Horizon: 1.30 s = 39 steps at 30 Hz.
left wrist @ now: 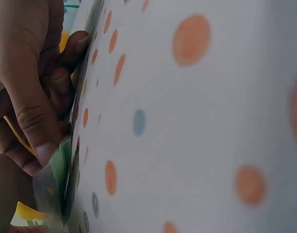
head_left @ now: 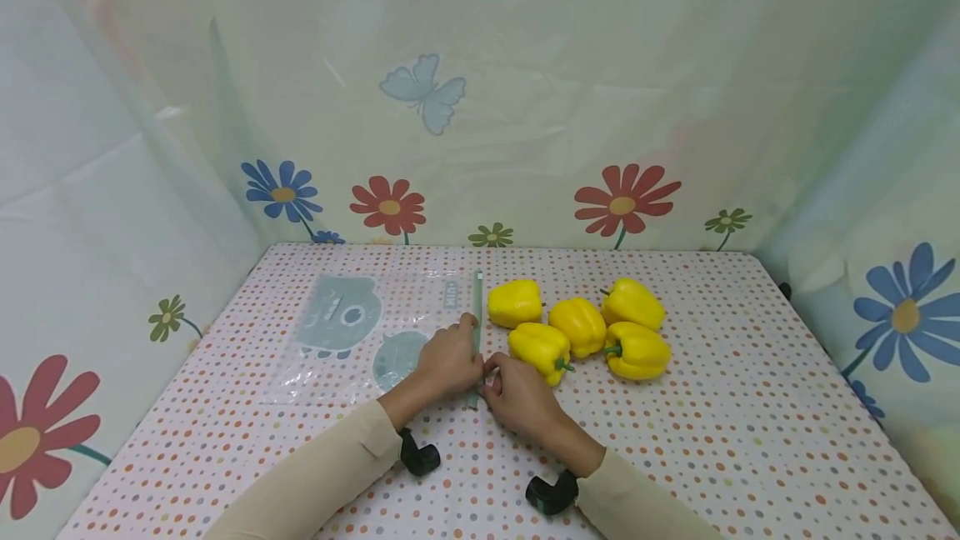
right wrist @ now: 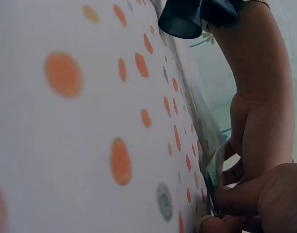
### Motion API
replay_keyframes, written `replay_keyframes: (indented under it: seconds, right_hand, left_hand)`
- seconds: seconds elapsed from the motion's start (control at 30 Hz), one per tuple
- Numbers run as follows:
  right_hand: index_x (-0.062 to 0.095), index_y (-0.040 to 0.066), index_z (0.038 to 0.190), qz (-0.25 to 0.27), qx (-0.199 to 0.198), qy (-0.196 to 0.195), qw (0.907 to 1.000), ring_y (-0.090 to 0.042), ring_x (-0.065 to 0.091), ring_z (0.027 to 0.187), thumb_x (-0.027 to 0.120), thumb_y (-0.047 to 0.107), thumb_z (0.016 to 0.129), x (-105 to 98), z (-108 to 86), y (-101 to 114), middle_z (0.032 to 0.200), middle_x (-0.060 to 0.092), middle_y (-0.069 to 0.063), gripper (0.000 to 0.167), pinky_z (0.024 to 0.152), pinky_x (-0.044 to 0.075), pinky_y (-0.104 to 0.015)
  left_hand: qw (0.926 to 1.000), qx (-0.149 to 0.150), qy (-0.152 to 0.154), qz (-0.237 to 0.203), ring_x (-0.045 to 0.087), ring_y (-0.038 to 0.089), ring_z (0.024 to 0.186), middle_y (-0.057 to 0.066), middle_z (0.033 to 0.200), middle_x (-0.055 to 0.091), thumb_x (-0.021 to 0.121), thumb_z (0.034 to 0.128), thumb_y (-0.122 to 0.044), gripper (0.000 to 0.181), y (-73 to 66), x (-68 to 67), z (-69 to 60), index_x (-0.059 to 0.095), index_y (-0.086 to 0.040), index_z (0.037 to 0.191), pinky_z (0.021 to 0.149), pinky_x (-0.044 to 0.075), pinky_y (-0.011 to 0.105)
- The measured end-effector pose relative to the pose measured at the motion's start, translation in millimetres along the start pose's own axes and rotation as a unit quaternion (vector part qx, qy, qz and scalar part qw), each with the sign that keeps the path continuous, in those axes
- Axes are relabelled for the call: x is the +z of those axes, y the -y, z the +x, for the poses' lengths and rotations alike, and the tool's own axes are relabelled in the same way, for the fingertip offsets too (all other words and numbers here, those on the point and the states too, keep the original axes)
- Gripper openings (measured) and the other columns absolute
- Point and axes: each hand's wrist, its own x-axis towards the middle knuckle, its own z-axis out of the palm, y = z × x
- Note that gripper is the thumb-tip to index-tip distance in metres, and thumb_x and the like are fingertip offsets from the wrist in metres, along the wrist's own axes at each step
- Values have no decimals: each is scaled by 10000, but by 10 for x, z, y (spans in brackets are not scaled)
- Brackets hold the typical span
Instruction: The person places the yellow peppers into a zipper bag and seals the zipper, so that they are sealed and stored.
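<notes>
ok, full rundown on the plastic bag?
Clear plastic bag, glossy and wrinkled, printed with grey-green cartoon shapes and a small lettered block too small to read. A green strip edges its right side. It lies mostly flat on the dotted table, left of the yellow peppers, looking empty. The left hand lies over its right part; the right hand pinches the strip edge. Whether that edge is sealed, I can't tell.

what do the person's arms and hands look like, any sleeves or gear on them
Plain beige sleeves cover both arms, the left sleeve and the right sleeve ending around the wrists. A dark, rounded device shows by each cuff, left and right. The left hand and right hand wear no gloves. No cables or sleeve markings are visible.
</notes>
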Motion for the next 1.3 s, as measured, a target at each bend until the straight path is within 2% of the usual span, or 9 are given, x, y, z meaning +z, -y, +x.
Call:
replay_keyframes:
  seconds: [0.1,0.23,0.33,0.57,0.73,0.87,1.0,1.17,1.3]
  right_hand:
    - [634,61,1090,13,25,6,10000,-59,457,517,708,135,885,5,0,-1,631,522,59,230,452,370,-185]
    - [634,54,1110,5,60,25,10000,-61,464,522,701,127,890,1,-4,3,638,527,58,241,455,382,-190]
    - [640,50,1134,55,46,20,10000,-62,462,509,694,111,889,2,-1,0,630,529,57,258,451,381,-193]
    - [653,47,1061,137,-70,-1,9999,-51,443,497,703,119,885,6,8,-20,609,512,63,197,451,364,-184]
    - [652,32,1069,164,-89,-16,9998,-48,442,480,705,110,876,-7,0,-22,586,512,64,215,436,357,-187]
    - [645,23,1100,140,-93,30,9999,-45,442,470,706,116,879,-8,4,-19,581,514,65,248,430,358,-187]
    - [637,24,1121,123,-84,19,9999,-51,447,471,711,124,883,0,-1,-20,591,518,60,269,429,370,-196]
    - [606,42,1197,113,-221,20,9997,-45,447,470,718,151,886,9,2,-36,602,515,67,348,429,376,-193]
    - [615,66,1237,17,-251,36,9997,-42,441,463,729,189,882,7,12,-44,591,509,77,393,422,364,-191]
  left_hand:
    - [10000,-7,22,9,521,198,660,81,861,611,613,901,-291,514,1,-5,7,467,-60,1336,499,405,296]
    - [9996,56,126,231,581,196,711,125,998,682,625,906,-413,676,1,-19,46,399,-32,1418,558,476,314]
    - [9988,54,260,406,598,202,711,137,1029,693,630,902,-415,759,-21,-40,89,324,-19,1473,573,489,321]
    - [9966,-351,614,424,539,203,570,64,774,613,621,873,-254,741,-123,-81,136,284,-49,1499,469,414,312]
    - [9955,-444,643,530,540,196,555,49,730,589,612,861,-259,777,-148,-69,155,262,-43,1521,461,407,304]
    - [9954,-484,592,574,525,196,541,53,713,582,572,882,-270,718,-130,-56,169,291,-41,1502,454,397,308]
    - [9961,-311,537,628,522,192,540,61,728,603,621,889,-303,689,-88,-41,173,337,-31,1455,445,390,301]
    - [9979,39,352,548,550,184,623,114,909,692,706,866,-381,801,-19,-38,133,324,-32,1478,481,414,298]
    - [9991,182,249,291,507,161,598,68,794,651,603,919,-258,664,23,-51,94,344,-98,1509,484,388,283]
